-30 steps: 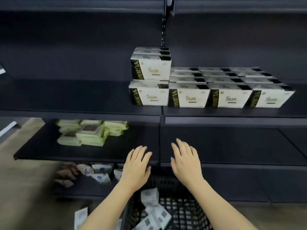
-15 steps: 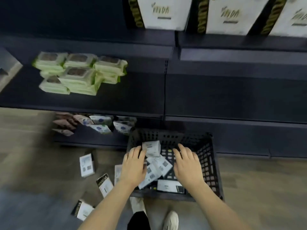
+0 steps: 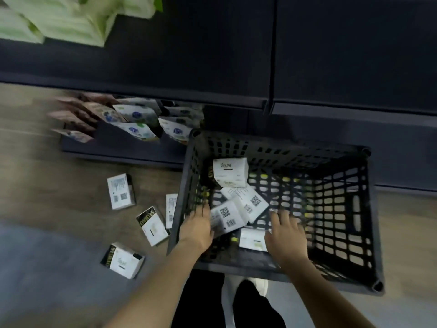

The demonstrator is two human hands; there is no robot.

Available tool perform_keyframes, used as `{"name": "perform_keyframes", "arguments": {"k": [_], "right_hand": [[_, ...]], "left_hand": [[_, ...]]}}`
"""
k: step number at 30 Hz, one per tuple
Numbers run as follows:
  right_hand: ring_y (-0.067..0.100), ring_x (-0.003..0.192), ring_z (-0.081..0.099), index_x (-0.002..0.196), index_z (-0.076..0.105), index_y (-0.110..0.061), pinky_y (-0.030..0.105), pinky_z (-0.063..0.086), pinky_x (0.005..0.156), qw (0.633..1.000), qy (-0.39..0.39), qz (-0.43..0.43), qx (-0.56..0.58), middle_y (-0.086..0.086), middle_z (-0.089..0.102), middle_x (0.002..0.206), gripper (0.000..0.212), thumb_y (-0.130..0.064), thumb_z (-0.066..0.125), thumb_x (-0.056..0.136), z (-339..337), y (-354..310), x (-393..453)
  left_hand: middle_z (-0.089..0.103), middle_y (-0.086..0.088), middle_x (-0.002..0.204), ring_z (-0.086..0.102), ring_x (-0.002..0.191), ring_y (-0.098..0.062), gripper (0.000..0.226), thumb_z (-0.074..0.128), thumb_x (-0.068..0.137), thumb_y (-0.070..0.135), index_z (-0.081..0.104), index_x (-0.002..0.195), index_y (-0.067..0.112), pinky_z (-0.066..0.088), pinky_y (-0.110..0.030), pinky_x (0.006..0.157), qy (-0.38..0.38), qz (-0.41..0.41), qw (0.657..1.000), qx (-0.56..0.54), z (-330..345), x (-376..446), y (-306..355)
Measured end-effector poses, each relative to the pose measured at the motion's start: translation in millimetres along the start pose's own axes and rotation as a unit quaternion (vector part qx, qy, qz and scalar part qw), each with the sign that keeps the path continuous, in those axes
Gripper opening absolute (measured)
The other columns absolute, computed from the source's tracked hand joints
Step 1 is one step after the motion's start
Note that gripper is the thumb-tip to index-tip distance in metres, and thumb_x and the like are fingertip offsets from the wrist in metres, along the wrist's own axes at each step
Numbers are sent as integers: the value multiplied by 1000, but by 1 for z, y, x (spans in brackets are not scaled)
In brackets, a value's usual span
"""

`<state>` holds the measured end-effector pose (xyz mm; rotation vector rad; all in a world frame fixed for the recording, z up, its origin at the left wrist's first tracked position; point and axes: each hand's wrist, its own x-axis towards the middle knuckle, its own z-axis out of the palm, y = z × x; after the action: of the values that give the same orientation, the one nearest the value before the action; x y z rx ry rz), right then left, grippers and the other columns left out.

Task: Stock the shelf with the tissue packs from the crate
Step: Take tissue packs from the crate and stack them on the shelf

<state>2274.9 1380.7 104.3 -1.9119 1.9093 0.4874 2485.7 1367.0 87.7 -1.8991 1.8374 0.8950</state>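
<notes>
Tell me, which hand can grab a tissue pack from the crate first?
Probably the left hand: its fingers already touch the pack with the square code inside the crate. The right hand hovers open beside another pack.

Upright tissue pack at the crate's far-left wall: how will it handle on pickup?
The upright tissue pack is probably light and soft, with slightly bulging faces, so it should squash under a firm hold. It leans on the crate wall and other packs, so a nudge may tip it. Its wrapper looks smooth, possibly slippery.

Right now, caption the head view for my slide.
Both hands, left and right, reach into the black crate toward tissue packs; more packs lie on the floor.
</notes>
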Motion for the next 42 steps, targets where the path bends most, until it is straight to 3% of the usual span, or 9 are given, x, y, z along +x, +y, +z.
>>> {"name": "perform_keyframes", "arguments": {"k": [3, 7, 12, 20, 26, 36, 38, 40, 42], "right_hand": [[25, 124, 37, 137, 33, -16, 35, 32, 102, 1000, -23, 5, 19, 6, 36, 139, 48, -24, 43, 91, 23, 1, 11], [27, 131, 31, 143, 24, -17, 37, 31, 105, 997, -63, 19, 27, 9, 27, 147, 56, -26, 44, 91, 50, 6, 25], [28, 133, 29, 144, 22, -19, 38, 27, 107, 995, -89, 32, 43, 10, 24, 148, 61, -34, 49, 92, 75, 8, 40], [29, 132, 30, 142, 28, -16, 38, 28, 106, 995, -75, 18, 70, 10, 28, 145, 59, -27, 50, 89, 91, -1, 58], [28, 134, 27, 142, 26, -17, 38, 26, 108, 996, -58, 3, 74, 9, 24, 147, 57, -24, 46, 90, 96, -3, 60], [27, 132, 31, 143, 25, -18, 38, 30, 106, 999, -18, 33, 39, 10, 22, 149, 55, -31, 44, 93, 62, 2, 30], [30, 127, 40, 140, 36, -15, 41, 38, 100, 999, -5, 36, 26, 13, 32, 145, 57, -37, 53, 90, 48, 1, 17], [34, 108, 57, 124, 56, -11, 46, 50, 84, 998, 23, 43, 29, 18, 52, 129, 60, -38, 75, 74, 30, 0, 5], [35, 106, 59, 120, 60, -11, 47, 51, 83, 998, 20, 40, 35, 19, 54, 127, 58, -38, 77, 72, 7, -1, -8]], "left_hand": [[19, -10, 153, 26, 137, -26, 86, 60, 89, 34, 4, 150, 8, 27, -33, 111, -21, 0, 1000, -17, 23, 24, 3], [-5, -11, 157, 3, 145, -27, 115, 69, 80, 44, -17, 148, 8, 9, -38, 117, -37, -20, 999, 3, 53, 49, 16], [-15, -16, 156, -5, 145, -31, 128, 70, 75, 54, -28, 143, 8, 3, -41, 117, -54, -35, 998, 27, 76, 71, 30], [-4, -19, 155, 6, 143, -35, 136, 75, 69, 53, -31, 142, 9, 9, -44, 116, -39, -54, 997, 49, 96, 92, 34], [22, -16, 143, 27, 132, -32, 127, 75, 73, 40, -24, 145, 10, 19, -42, 113, -9, -49, 998, 47, 98, 97, 34], [29, -11, 136, 31, 122, -28, 125, 69, 69, 53, -18, 148, 12, 22, -38, 106, 88, 52, 995, 12, 42, 65, 45], [30, -11, 134, 32, 121, -27, 125, 68, 68, 56, -19, 148, 13, 22, -37, 106, 111, 72, 991, 18, 20, 49, 50], [30, -10, 134, 32, 120, -26, 124, 66, 69, 58, -19, 148, 14, 23, -36, 105, 125, 90, 988, 25, -4, 31, 55], [30, -11, 135, 33, 120, -27, 122, 63, 71, 60, -19, 148, 14, 22, -36, 105, 132, 102, 985, 51, -28, 13, 60]]}}
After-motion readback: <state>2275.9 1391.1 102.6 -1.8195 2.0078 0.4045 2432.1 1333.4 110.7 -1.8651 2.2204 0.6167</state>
